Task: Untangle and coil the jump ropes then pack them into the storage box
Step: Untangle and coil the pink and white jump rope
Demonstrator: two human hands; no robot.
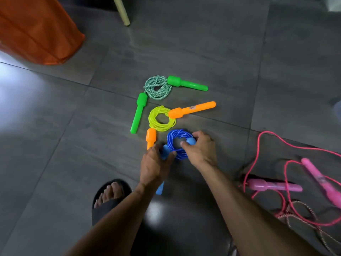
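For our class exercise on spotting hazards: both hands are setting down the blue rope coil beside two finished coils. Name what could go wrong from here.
1. The blue coil has no tie; once the left hand and right hand let go, it may spring loose.
2. It lies close to the yellow coil; the loops could snag together.
3. The pink rope sprawls uncoiled on the floor beside the person's foot, a possible trip hazard.
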